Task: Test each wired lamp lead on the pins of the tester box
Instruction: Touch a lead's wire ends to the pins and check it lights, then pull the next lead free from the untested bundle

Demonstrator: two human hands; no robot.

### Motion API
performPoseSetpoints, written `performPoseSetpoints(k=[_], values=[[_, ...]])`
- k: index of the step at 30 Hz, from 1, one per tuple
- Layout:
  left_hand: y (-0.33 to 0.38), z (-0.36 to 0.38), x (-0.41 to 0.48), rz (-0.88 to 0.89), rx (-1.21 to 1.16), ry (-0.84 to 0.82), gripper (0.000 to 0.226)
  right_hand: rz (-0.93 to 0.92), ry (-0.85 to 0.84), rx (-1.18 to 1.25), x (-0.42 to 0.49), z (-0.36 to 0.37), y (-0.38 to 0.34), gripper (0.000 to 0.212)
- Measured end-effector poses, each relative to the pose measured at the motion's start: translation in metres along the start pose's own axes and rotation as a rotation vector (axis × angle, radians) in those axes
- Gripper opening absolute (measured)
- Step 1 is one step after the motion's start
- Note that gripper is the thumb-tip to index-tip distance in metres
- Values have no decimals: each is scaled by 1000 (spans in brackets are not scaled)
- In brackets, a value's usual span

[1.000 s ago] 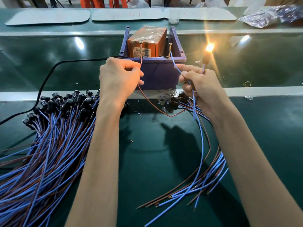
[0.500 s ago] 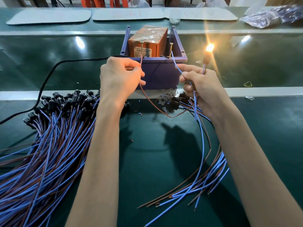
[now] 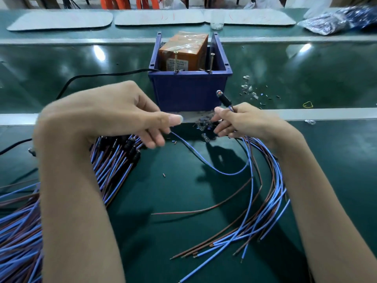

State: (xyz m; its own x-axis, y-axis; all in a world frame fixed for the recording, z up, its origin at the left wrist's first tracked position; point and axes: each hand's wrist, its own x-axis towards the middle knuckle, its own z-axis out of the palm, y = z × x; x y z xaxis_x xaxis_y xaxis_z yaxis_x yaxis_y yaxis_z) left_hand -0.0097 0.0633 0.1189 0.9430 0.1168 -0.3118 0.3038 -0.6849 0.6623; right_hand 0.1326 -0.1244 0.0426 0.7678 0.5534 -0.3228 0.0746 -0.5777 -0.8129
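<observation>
The tester box (image 3: 189,94) is a blue bin with an orange block (image 3: 183,52) inside and two upright metal pins (image 3: 212,62) at its front rim. My right hand (image 3: 240,121) holds a black lamp holder (image 3: 224,100) by its wires just in front of the bin; the bulb shows only a faint red glow. My left hand (image 3: 114,115) pinches the end of that lamp's blue lead (image 3: 204,164), which loops down between my hands. Its brown lead (image 3: 214,205) trails loose on the mat. Neither lead touches a pin.
A big pile of blue and brown leads (image 3: 24,221) with black holders lies at the left. A smaller bunch of leads (image 3: 271,201) lies under my right forearm. A black cable (image 3: 102,75) runs left from the bin. Small bulbs and debris (image 3: 248,88) lie right of it.
Both hands pulled back from the pins toward me. The lamp, brightly lit before, has gone nearly dark. The left hand let go of the brown lead and now pinches the blue one.
</observation>
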Motion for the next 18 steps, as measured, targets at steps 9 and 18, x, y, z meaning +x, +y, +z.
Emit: performPoseSetpoints(k=[9,18], values=[[23,71,65,88,438,-247,24,-72,276,-187,7,-17,14,38],[56,117,67,98,413,-592,29,-75,297,157,8,-25,24,14]])
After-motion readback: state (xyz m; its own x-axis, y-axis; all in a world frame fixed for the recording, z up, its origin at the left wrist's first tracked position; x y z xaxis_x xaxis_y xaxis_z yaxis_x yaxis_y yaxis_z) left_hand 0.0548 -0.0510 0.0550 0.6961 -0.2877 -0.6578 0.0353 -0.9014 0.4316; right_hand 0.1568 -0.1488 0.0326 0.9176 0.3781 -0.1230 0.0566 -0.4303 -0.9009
